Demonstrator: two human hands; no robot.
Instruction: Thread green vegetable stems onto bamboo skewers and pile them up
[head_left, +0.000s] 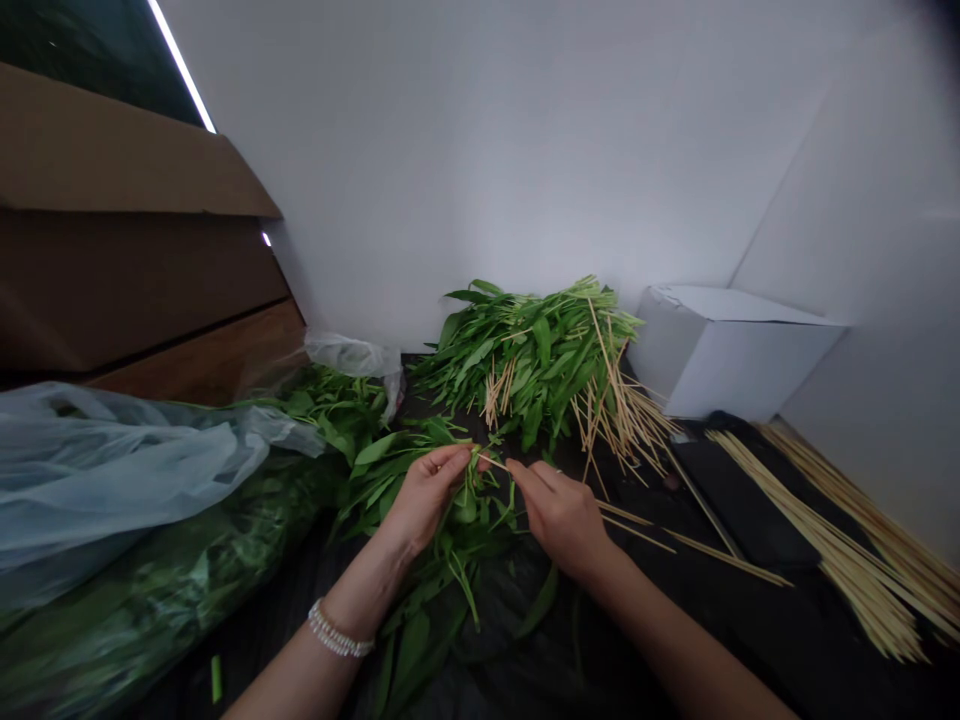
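Observation:
My left hand (424, 495) pinches the stem end of some leafy greens, with thumb and forefinger together. In my right hand (562, 515) is a thin wooden skewer (493, 461), its tip pointing left into the stems at my left fingertips. Whether the tip has pierced a stem is too small to tell. Loose leafy greens (379, 485) lie under and around both hands. Just beyond them, a heap of greens (517, 345) has many skewers (622, 405) sticking out toward the right and front.
On the left, a clear plastic bag (180, 570) full of greens lies before a cardboard box (127, 270). A white box (750, 360) stands at the back right. Bundles of bare skewers (832, 540) lie beside a flat black object (742, 500). A white wall rises behind.

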